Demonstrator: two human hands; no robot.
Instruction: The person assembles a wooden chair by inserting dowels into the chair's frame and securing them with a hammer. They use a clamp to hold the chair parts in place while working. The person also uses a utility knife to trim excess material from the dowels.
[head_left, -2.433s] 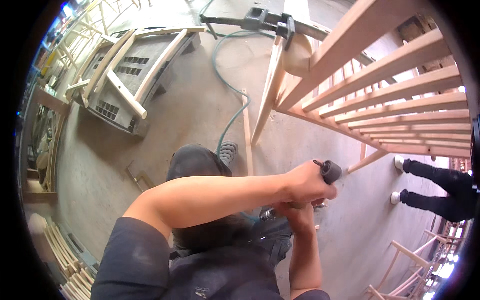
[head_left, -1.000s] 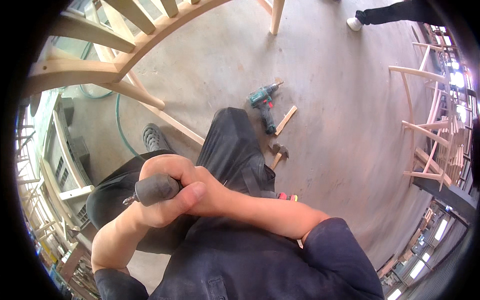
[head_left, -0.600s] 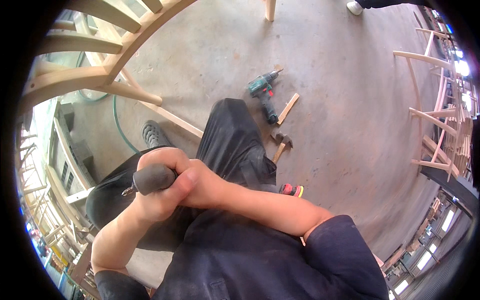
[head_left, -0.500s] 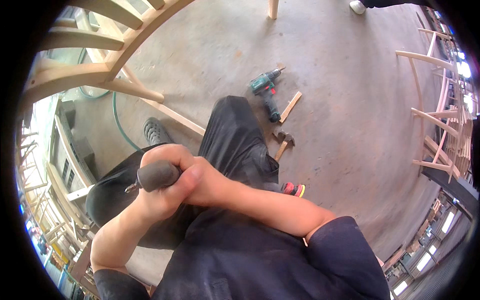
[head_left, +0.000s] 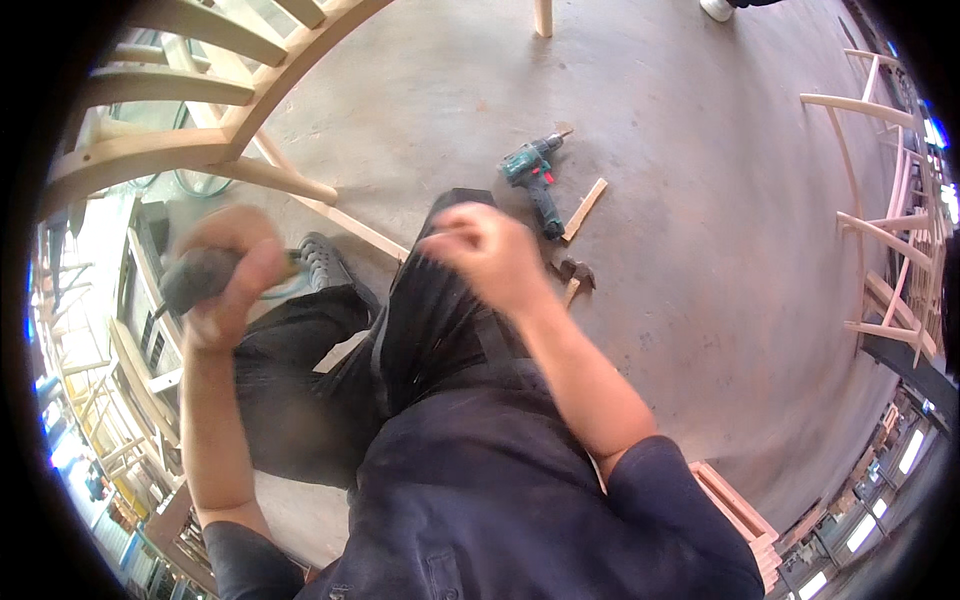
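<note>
My left hand point(head_left: 240, 245) is closed around a dark, rounded air tool point(head_left: 196, 280) with a thin metal tip pointing toward the lower left. Behind that fist a thin greenish hose point(head_left: 288, 292) shows in part. My right hand point(head_left: 490, 255) is apart from it, raised over my dark-trousered knee. Its fingers look partly curled, but motion smears them, and I cannot make out anything in them. On the floor beyond it lie a green and black cordless drill point(head_left: 535, 180), a narrow wood strip point(head_left: 585, 209) and a hammer point(head_left: 575, 274), whose handle is partly hidden behind my right forearm.
A curved wooden frame with slats point(head_left: 255, 110) stands at the upper left, its leg point(head_left: 280, 180) reaching toward my knees. More wooden frames point(head_left: 890, 225) line the right side. Pinkish wooden frames point(head_left: 735, 505) lie behind my right arm. Another person's shoe point(head_left: 716, 10) shows at the top.
My hands were together around the air tool; now they have parted. The left moved up and left with the tool, and the right moved up and right, letting go.
</note>
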